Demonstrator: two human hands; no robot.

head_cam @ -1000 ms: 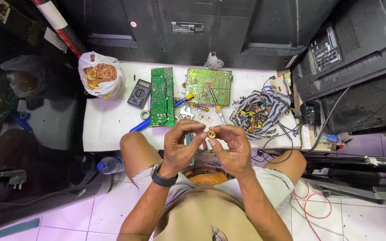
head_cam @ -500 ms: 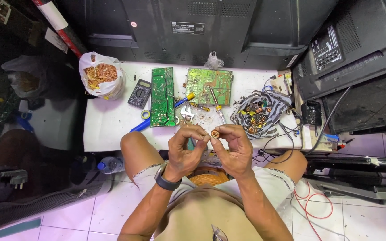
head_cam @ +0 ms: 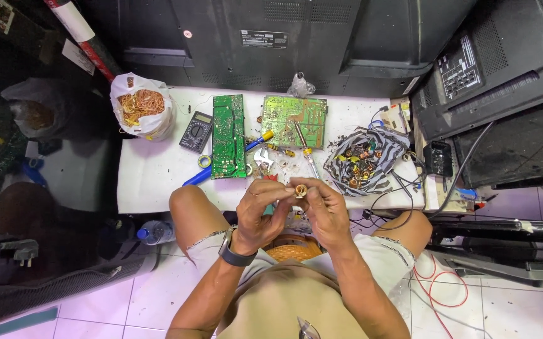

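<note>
Both hands meet over the near edge of the white table point(head_cam: 158, 182), the left hand point(head_cam: 264, 210) and right hand point(head_cam: 325, 210) pinching a small coil point(head_cam: 300, 190) between fingertips. Two green boards point(head_cam: 228, 135) lie beyond; a striped bag point(head_cam: 362, 164) sits right.

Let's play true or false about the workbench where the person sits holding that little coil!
1. Both hands hold a small copper coil. True.
2. The left hand wears a dark wristwatch. True.
3. Only one green circuit board lies on the table. False: there are two, a narrow board and a wider board.
4. The white bag holds copper wire. True.
5. The multimeter is in the right hand. False: it lies on the table.
</note>
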